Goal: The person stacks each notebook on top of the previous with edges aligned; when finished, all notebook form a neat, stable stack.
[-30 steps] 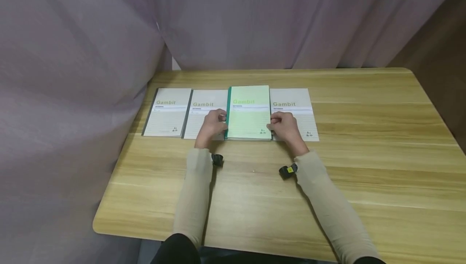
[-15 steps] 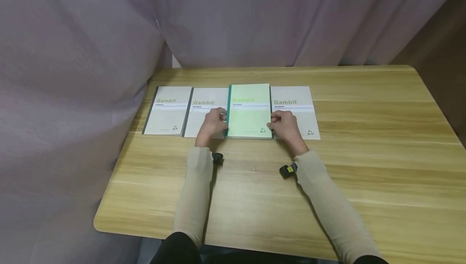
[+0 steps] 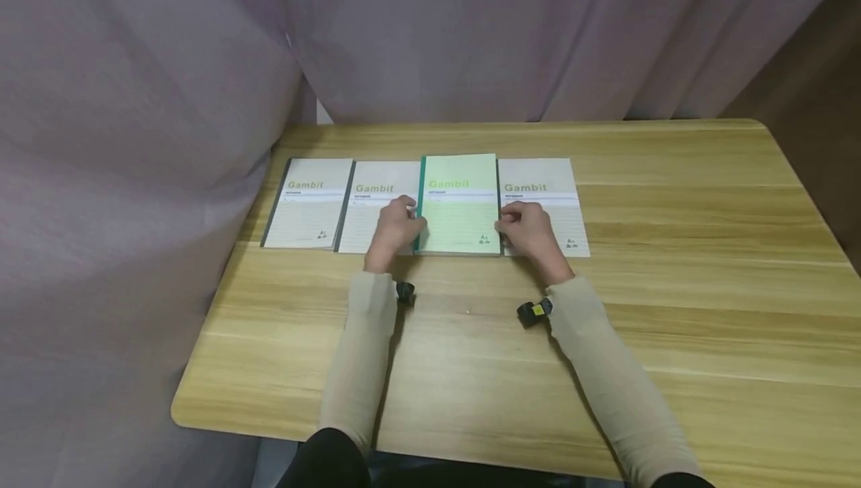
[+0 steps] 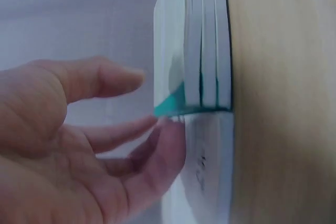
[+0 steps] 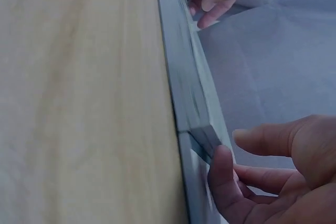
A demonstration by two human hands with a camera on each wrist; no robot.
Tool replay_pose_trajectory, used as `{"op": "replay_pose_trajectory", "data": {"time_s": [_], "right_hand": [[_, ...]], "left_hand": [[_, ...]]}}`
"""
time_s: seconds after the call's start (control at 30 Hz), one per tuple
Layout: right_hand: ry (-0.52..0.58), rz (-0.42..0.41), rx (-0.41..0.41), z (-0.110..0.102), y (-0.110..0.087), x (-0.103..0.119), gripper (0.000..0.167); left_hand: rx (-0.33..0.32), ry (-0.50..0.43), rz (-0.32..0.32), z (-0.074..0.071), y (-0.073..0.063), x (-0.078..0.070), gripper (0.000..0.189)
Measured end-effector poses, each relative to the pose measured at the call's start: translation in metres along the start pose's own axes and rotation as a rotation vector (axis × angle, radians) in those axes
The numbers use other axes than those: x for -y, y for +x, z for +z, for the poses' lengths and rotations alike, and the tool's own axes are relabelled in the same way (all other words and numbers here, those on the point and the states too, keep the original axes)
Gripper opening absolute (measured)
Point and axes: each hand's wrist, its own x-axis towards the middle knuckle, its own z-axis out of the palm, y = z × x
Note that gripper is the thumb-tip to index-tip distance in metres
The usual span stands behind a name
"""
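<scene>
A pale green notebook with a green spine tops a stack in the middle of a row. In the left wrist view, the stack's page edges show three layers. My left hand is at the spine side, its fingertips low by the spine and its thumb raised, overlapping the cover in the head view. At the opposite side my right hand has its bent fingers against the stack's edge, thumb apart from the cover in the right wrist view. Neither hand grips the stack.
White notebooks lie flat on both sides: one at the far left, another partly under my left hand, and one under my right. The wooden table meets a lilac curtain along its back edge.
The left hand has shifted slightly rightward, its thumb now lifting over the cover's edge. The right hand and the notebooks stay nearly in place; the head view has tilted a little.
</scene>
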Motion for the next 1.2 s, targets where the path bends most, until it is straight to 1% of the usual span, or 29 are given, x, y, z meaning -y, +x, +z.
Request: {"op": "replay_pose_trajectory", "data": {"time_s": [0.1, 0.2, 0.3, 0.43, 0.5, 0.6, 0.73, 0.83, 0.9, 1.0, 1.13, 1.2], "right_hand": [[-0.008, -0.011, -0.010, -0.006, 0.000, -0.001, 0.034], [-0.012, -0.019, -0.036, -0.012, 0.001, -0.003, 0.034], [-0.015, -0.012, -0.056, -0.017, 0.001, -0.006, 0.035], [-0.027, -0.019, -0.078, -0.024, 0.000, -0.009, 0.036], [-0.024, -0.024, -0.090, -0.029, -0.001, -0.010, 0.036], [-0.018, -0.025, -0.105, -0.038, -0.002, -0.012, 0.036], [0.008, -0.017, -0.123, -0.049, -0.005, -0.016, 0.036], [0.018, 0.004, -0.144, -0.057, -0.008, -0.019, 0.037], [0.027, 0.025, -0.159, -0.063, -0.011, -0.021, 0.038], [0.041, 0.048, -0.168, -0.070, -0.015, -0.023, 0.038], [0.069, 0.085, -0.172, -0.079, -0.017, -0.025, 0.040], [0.073, 0.114, -0.162, -0.082, -0.018, -0.027, 0.041]], "left_hand": [[-0.043, 0.009, 0.023, 0.004, -0.002, -0.005, 0.049], [-0.053, -0.001, 0.073, 0.009, -0.003, -0.010, 0.049], [-0.046, -0.016, 0.115, 0.016, -0.004, -0.014, 0.048], [-0.041, -0.065, 0.165, 0.026, -0.005, -0.021, 0.046], [-0.039, -0.085, 0.195, 0.030, -0.004, -0.028, 0.046], [-0.029, -0.100, 0.211, 0.036, -0.004, -0.038, 0.049], [-0.007, -0.130, 0.223, 0.042, -0.004, -0.051, 0.055], [0.016, -0.144, 0.233, 0.049, -0.004, -0.059, 0.053], [0.035, -0.137, 0.240, 0.055, -0.003, -0.064, 0.049], [0.083, -0.129, 0.255, 0.065, -0.003, -0.072, 0.046], [0.139, -0.105, 0.293, 0.075, -0.004, -0.078, 0.044], [0.178, -0.076, 0.312, 0.080, -0.004, -0.081, 0.032]]}}
